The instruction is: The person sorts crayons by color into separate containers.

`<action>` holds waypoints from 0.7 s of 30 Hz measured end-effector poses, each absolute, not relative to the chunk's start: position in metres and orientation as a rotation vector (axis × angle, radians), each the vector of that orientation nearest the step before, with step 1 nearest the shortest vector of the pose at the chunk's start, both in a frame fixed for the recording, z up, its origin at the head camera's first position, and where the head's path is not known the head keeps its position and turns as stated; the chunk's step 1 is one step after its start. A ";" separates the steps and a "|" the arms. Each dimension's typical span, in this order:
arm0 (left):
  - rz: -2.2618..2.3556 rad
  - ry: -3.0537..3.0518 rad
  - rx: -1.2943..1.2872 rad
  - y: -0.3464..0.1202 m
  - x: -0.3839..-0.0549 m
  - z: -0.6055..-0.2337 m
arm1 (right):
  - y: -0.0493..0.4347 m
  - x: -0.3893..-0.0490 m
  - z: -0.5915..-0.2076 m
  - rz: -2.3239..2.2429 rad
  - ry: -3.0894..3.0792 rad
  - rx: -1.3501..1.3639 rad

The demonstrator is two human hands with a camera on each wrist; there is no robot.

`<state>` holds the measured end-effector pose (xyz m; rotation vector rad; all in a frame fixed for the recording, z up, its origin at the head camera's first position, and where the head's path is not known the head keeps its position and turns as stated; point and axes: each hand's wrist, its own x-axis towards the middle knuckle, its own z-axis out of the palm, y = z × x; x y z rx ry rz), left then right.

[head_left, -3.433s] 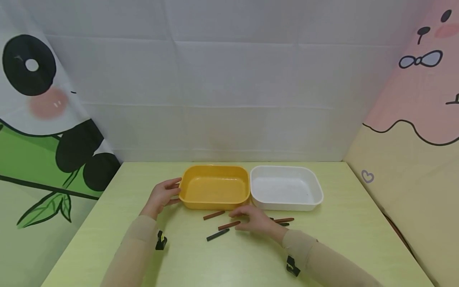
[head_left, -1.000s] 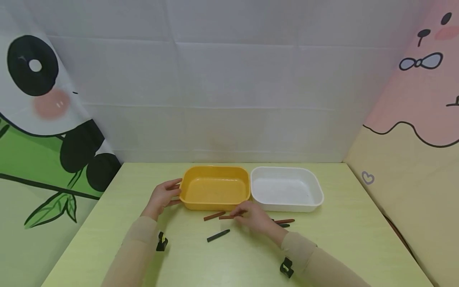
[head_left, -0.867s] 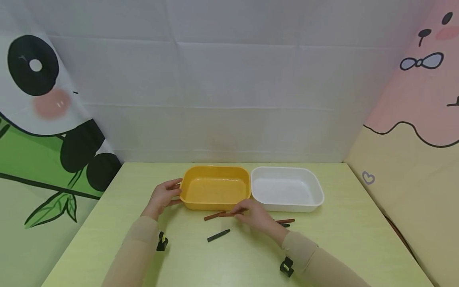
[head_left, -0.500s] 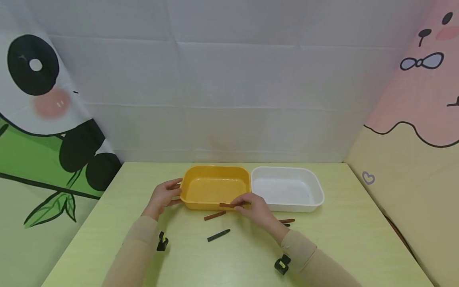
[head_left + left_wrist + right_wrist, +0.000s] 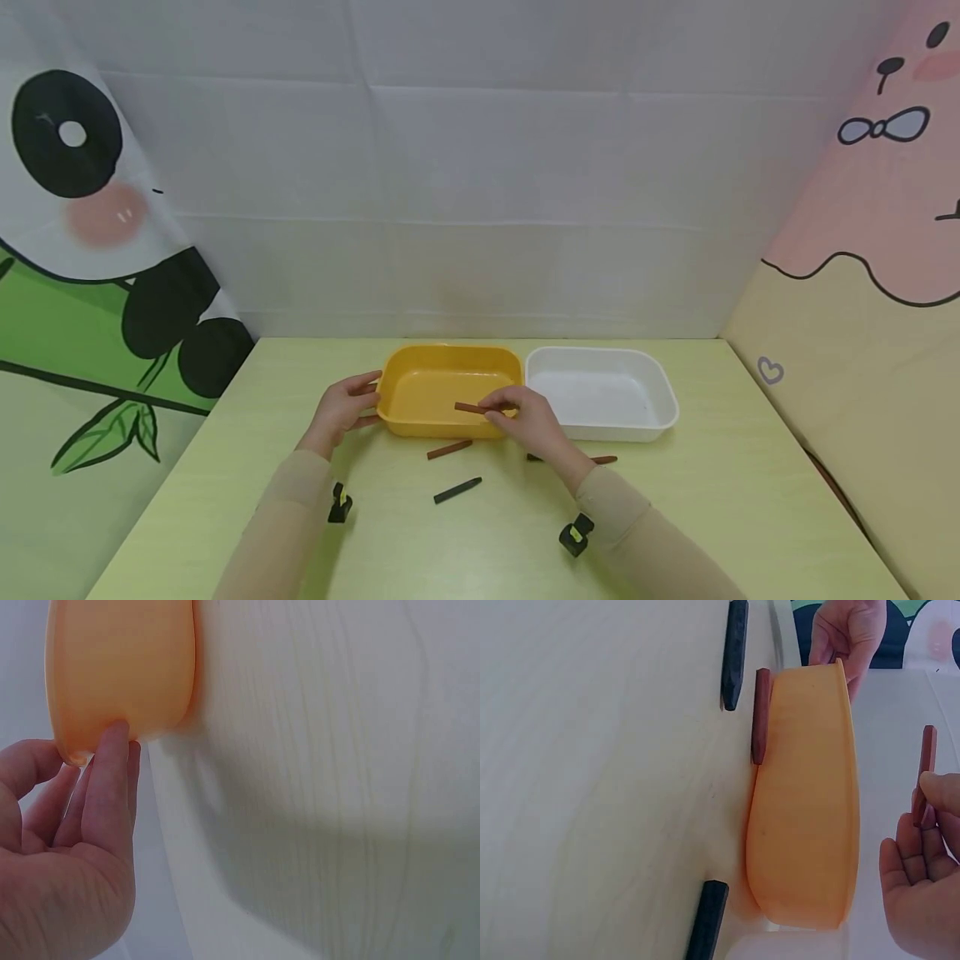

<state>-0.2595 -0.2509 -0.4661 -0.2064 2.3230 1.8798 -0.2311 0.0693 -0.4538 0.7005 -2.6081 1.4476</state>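
My right hand [image 5: 529,419] pinches a brown crayon [image 5: 468,407] between thumb and fingers, above the front side of the yellow tray [image 5: 427,396]. In the right wrist view that held crayon [image 5: 928,746] stands out past the fingertips, higher than the tray's rim. At the tray's left end, my left hand [image 5: 341,411] touches the outer wall and rim with extended fingers [image 5: 111,772]. Another brown crayon [image 5: 449,450] lies close in front of the tray, and a black crayon [image 5: 457,490] lies nearer to me.
A white tray [image 5: 600,396] stands against the yellow tray's right side. Under my right wrist, a black crayon [image 5: 534,457] and a brown crayon [image 5: 604,459] lie partly hidden on the pale yellow table [image 5: 390,542]. A cloth wall [image 5: 480,208] closes off the back.
My right hand has picked a brown crayon up from the table and raised it forward over the yellow tray's front rim. My left hand stays at the tray's left end.
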 end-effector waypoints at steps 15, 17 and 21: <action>1.868 2.330 -0.198 -0.252 -0.261 -0.466 | 0.056 -0.253 -0.452 1.448 -2.646 0.619; 1.871 2.325 -0.202 -0.252 -0.261 -0.466 | 0.054 -0.256 -0.453 1.438 -2.654 0.606; 1.873 2.324 -0.203 -0.252 -0.260 -0.466 | 0.051 -0.262 -0.455 1.415 -2.670 0.593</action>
